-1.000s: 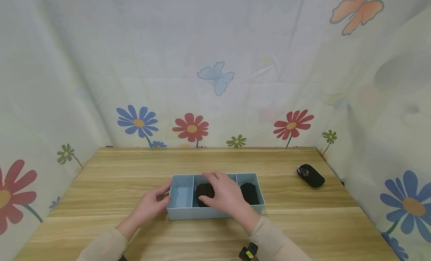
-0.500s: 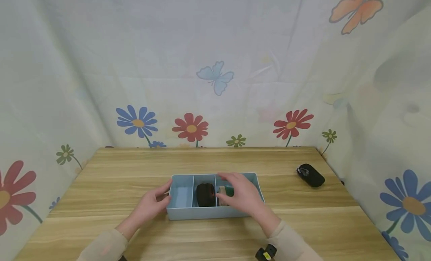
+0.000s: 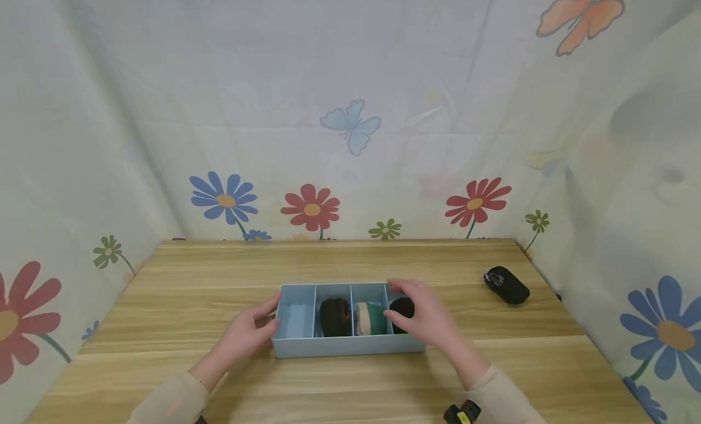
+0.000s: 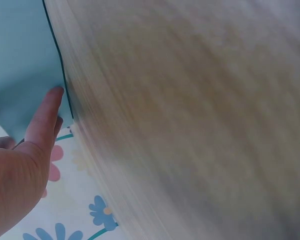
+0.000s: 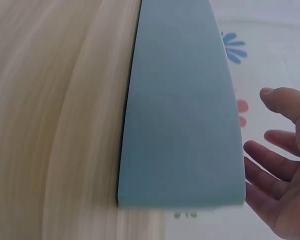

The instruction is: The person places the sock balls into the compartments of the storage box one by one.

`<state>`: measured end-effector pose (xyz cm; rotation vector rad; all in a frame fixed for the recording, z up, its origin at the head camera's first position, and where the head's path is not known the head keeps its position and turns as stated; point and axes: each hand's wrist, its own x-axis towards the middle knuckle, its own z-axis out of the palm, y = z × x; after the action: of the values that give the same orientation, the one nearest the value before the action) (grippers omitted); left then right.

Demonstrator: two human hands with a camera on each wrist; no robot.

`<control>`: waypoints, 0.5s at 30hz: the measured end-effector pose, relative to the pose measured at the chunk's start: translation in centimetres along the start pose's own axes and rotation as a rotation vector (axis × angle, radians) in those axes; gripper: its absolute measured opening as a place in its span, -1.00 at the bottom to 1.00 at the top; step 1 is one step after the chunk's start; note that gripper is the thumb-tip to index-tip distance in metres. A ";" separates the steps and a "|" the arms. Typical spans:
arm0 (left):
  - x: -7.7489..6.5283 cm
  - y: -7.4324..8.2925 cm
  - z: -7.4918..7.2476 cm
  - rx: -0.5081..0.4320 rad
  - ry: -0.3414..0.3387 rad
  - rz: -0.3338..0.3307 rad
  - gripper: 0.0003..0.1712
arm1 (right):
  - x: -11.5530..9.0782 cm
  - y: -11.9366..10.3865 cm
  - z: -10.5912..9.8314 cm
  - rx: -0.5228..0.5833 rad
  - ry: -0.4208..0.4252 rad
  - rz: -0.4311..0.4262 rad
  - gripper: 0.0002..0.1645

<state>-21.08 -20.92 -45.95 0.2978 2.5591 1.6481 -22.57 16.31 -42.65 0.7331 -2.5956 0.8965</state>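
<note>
A light blue divided box point(image 3: 350, 347) lies lengthwise on the wooden table. My left hand point(image 3: 249, 330) touches its left end, and in the left wrist view a fairly straight finger point(image 4: 46, 117) lies against the blue wall. My right hand point(image 3: 429, 314) is over the box's right end; the right wrist view shows its fingers spread, with nothing held. The leftmost compartment point(image 3: 296, 317) is empty. Rightward follow a dark brown rolled bundle point(image 3: 334, 317), a cream and green rolled bundle point(image 3: 370, 319) and a black bundle point(image 3: 402, 306), each in its own compartment. The right hand partly hides the black one.
A small black oblong pouch point(image 3: 506, 285) with a greyish patch at one end lies at the table's right rear. Behind and beside the wooden table point(image 3: 230, 266) hangs a pale curtain point(image 3: 263, 95) printed with flowers and butterflies.
My right hand has moved rightward from over the brown bundle, past the green one, to the right end, uncovering both. My left hand and the box stay in place.
</note>
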 end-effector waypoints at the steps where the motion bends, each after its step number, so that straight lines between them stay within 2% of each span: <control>1: 0.0 0.0 0.0 -0.002 0.001 -0.004 -0.31 | -0.1 0.3 -0.2 -0.002 0.004 -0.006 -0.28; 6: -0.1 0.1 -0.1 -0.001 -0.001 -0.002 -0.31 | -0.7 1.8 -1.6 -0.013 0.009 -0.042 -0.26; 15: 0.0 0.0 0.0 -0.011 0.007 -0.003 -0.31 | -2.0 5.1 -3.7 -0.063 -0.011 -0.050 -0.22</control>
<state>-21.03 -20.88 -45.92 0.2874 2.5537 1.6647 -23.31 22.89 -43.19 0.7844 -2.5897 0.7942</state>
